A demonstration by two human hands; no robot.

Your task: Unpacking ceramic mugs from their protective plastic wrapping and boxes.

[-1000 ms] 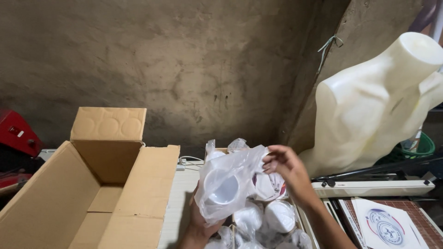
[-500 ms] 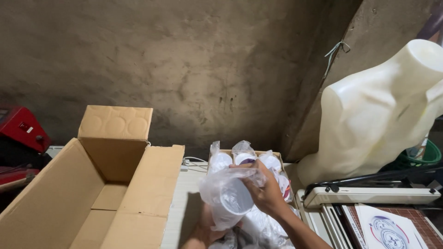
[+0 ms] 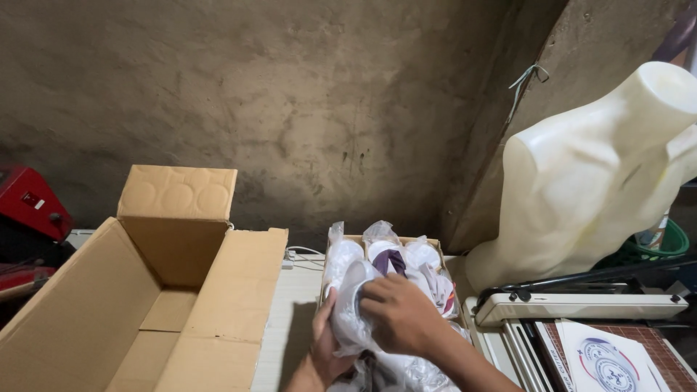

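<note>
packing workshop: cardboard box [image 3: 145, 305], mannequin torso [image 3: 595, 167]

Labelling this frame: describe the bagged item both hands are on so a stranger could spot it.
Start at the big open brown cardboard box; just right of it sits a smaller box crammed with white cups in clear plastic bags. The one meant is the bagged white cup nearest the camera, the only one clasped between the left hand and right hand.

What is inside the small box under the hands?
The small box holds white items wrapped in clear plastic bags. The right hand and left hand cover the nearer ones.
</note>
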